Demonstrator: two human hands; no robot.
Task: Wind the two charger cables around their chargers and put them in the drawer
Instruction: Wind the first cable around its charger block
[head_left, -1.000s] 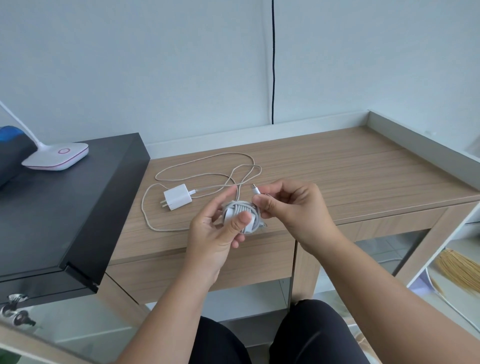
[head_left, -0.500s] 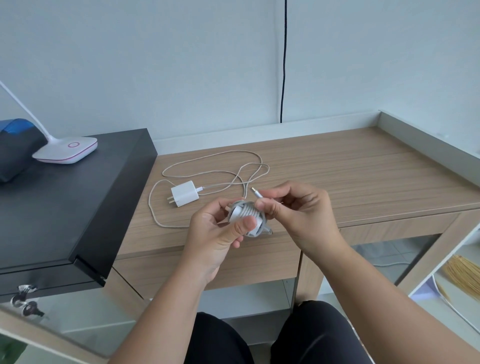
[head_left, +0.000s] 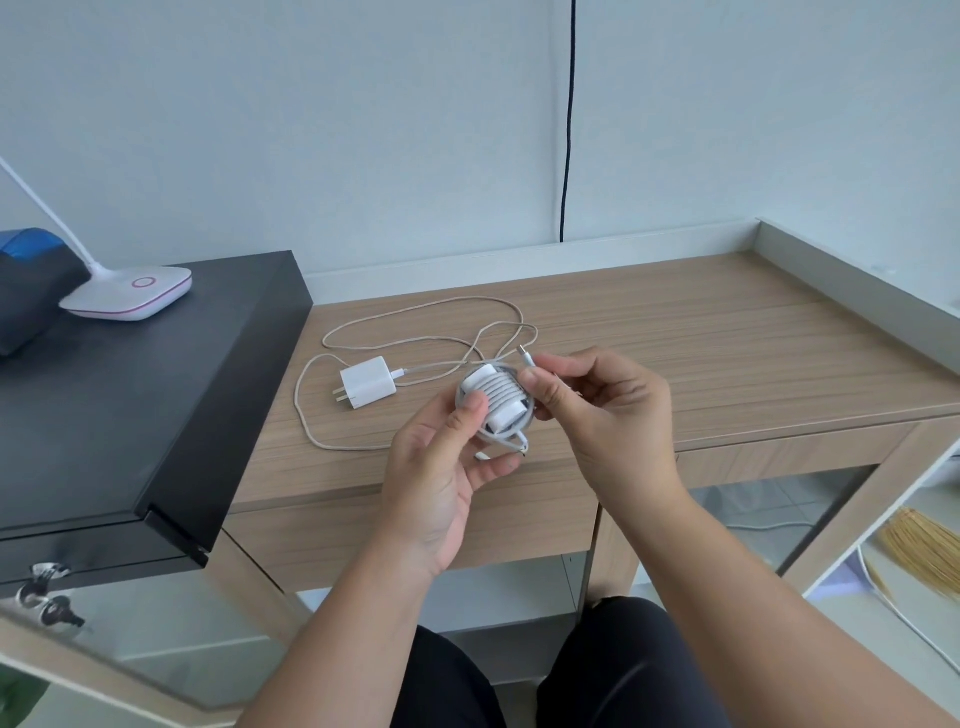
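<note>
My left hand (head_left: 441, 467) holds a white charger (head_left: 496, 397) with its cable wound around it in several turns, thumb pressed on the coil. My right hand (head_left: 597, 415) pinches the free end of that cable, the plug tip (head_left: 525, 356) sticking up above the fingers. A second white charger (head_left: 366, 388) lies on the wooden desk (head_left: 727, 338) just left of my hands, prongs toward the left, its long cable (head_left: 415, 312) spread loose in loops behind it. The desk's drawer front (head_left: 415, 525) under the top is shut.
A black cabinet (head_left: 130, 415) stands at the left, carrying a white lamp base (head_left: 130, 293) and a dark blue bag (head_left: 26, 280). Keys (head_left: 44, 592) hang from its lock. A black cord (head_left: 569, 119) runs down the wall. A broom (head_left: 924, 551) lies at the lower right.
The wound charger has turned in my left hand so its coils face up. My right hand has brought the cable end closer over the coil.
</note>
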